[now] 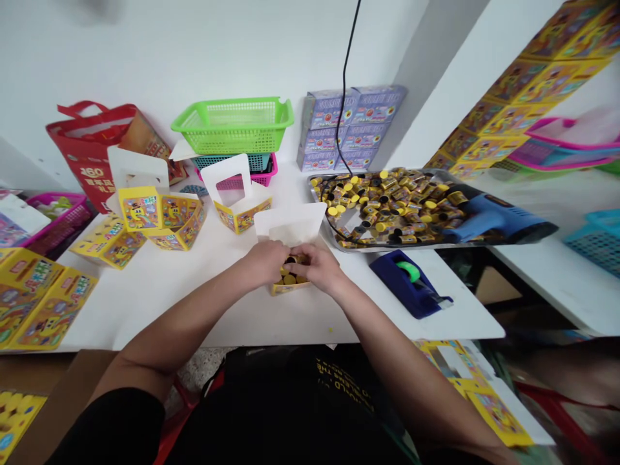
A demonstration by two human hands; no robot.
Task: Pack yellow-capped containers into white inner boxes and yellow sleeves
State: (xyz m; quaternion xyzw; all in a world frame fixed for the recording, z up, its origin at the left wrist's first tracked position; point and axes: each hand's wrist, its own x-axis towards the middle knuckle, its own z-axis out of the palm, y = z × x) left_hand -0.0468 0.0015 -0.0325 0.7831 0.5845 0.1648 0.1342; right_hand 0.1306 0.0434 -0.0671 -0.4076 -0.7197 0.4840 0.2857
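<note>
An open yellow carton (290,289) with a raised white lid flap stands on the table in front of me. Small yellow-lidded jars (289,279) fill it, at least in its near part. My left hand (268,261) reaches over the carton's left side, its fingers curled in at the jars; what they grip is hidden. From the right, my right hand (320,266) has thumb and fingers closed around a small jar at the top of the carton. More jars of this kind lie loose in a metal tray (317,236) to the right.
A blue tape dispenser (404,284) sits right of my hands; a blue heat-gun-like tool (504,219) rests on the tray. Yellow cartons (181,226) stand left. Behind are a green basket (232,126), purple boxes (349,129) and a hanging black cable (344,77). A person's limb shows at right.
</note>
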